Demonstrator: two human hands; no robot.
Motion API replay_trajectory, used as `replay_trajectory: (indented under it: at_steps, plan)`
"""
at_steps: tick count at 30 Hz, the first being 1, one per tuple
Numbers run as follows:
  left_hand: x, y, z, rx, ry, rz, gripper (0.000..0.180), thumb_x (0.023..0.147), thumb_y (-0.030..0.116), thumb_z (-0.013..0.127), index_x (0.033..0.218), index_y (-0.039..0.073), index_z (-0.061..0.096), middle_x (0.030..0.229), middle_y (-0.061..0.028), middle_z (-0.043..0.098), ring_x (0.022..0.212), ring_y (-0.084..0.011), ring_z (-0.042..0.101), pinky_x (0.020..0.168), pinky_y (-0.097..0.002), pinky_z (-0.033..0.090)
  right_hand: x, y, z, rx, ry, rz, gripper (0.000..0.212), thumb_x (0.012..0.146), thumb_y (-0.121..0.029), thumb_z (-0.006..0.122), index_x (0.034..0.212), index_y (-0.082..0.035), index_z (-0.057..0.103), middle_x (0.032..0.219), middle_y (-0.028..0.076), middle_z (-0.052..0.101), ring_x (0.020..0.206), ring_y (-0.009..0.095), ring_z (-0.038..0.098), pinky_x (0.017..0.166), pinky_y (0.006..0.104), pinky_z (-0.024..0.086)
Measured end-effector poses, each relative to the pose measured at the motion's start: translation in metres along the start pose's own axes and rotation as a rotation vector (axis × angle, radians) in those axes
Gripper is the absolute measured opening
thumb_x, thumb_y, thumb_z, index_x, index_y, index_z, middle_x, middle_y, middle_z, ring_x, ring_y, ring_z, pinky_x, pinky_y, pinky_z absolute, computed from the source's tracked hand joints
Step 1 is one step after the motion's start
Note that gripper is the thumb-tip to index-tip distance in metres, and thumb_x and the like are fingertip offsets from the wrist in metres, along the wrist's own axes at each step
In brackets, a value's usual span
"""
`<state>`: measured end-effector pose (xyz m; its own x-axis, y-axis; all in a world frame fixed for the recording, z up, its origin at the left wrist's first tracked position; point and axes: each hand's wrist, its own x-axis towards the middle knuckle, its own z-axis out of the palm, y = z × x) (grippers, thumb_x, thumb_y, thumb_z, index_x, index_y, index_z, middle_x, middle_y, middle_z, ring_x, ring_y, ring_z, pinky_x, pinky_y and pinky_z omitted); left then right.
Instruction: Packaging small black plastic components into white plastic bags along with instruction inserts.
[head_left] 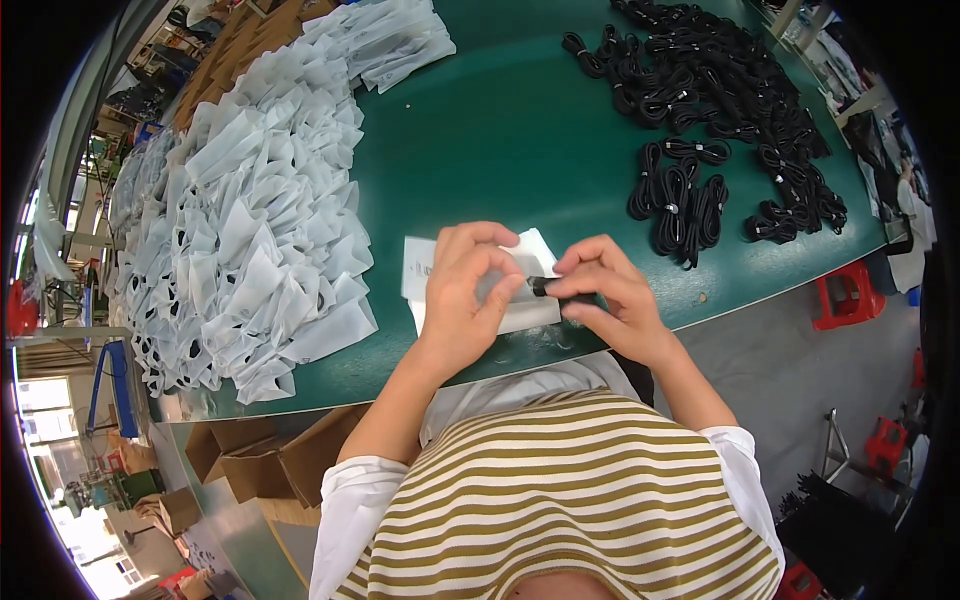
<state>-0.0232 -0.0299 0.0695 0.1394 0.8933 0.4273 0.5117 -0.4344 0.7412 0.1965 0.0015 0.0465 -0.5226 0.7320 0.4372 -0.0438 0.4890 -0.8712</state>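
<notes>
Near the table's front edge, my left hand is closed on a frosted plastic bag, its thumb and fingers at the bag's right end. To its right, my right hand grips a black coiled cable, mostly hidden inside the fingers. The cable's black end points left, close to my left thumb; whether it is inside the bag I cannot tell. Beneath both hands lies a flat white stack, apparently more bags or sheets.
A large heap of filled frosted bags covers the left of the green table. Many tied black cable coils lie at the far right, with several nearer ones. Open cardboard boxes stand below the front left edge; a red stool is at right.
</notes>
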Motion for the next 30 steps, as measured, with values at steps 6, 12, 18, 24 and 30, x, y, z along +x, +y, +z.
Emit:
replay_trajectory:
  at_steps: [6,12,18,24,30]
  plan:
    - [0.007,0.005,-0.003,-0.309,0.001,-0.128,0.012,0.092,0.014,0.066,0.087,0.004,0.061,0.119,-0.0096,0.059,0.113,-0.023,0.052,0.097,-0.0369,0.041,0.014,-0.005,0.036,0.55,0.426,0.045,0.022,0.084,0.007,0.068,0.105,0.0,0.065,0.115,0.013,0.053,0.094,0.016,0.059,0.081,0.0279,0.049]
    - [0.02,0.004,0.011,-0.693,0.077,-0.149,0.017,0.099,0.018,0.061,0.092,0.003,0.059,0.124,-0.0108,0.056,0.107,-0.0194,0.055,0.097,-0.037,0.046,0.02,-0.006,0.035,-0.033,0.225,-0.071,0.018,0.086,0.007,0.065,0.102,0.002,0.06,0.107,0.013,0.055,0.08,0.015,0.061,0.073,0.0277,0.051]
    - [0.032,0.002,-0.004,-0.714,0.244,-0.184,0.006,0.1,0.007,0.055,0.098,0.002,0.055,0.111,-0.0104,0.059,0.081,-0.014,0.058,0.08,-0.0302,0.049,0.026,0.005,0.009,-0.154,0.367,-0.093,0.014,0.088,0.001,0.066,0.101,0.0,0.061,0.103,0.012,0.057,0.079,0.016,0.061,0.068,0.0281,0.05]
    - [0.066,-0.055,-0.028,-0.009,0.375,-0.064,0.005,0.095,0.003,0.058,0.098,0.001,0.054,0.104,-0.0133,0.059,0.079,-0.0233,0.06,0.076,-0.034,0.05,0.01,0.026,-0.065,-1.313,0.513,0.2,0.028,0.088,-0.009,0.07,0.114,-0.003,0.063,0.102,0.013,0.06,0.089,0.029,0.061,0.075,0.0377,0.051]
    - [0.052,-0.083,0.008,0.457,0.241,0.192,0.02,0.084,0.001,0.065,0.102,0.001,0.057,0.104,-0.0186,0.059,0.094,-0.0384,0.056,0.082,-0.0441,0.048,-0.016,0.053,-0.087,-1.423,0.434,0.276,0.035,0.093,-0.011,0.063,0.128,-0.005,0.06,0.102,0.015,0.06,0.092,0.032,0.059,0.081,0.0401,0.05]
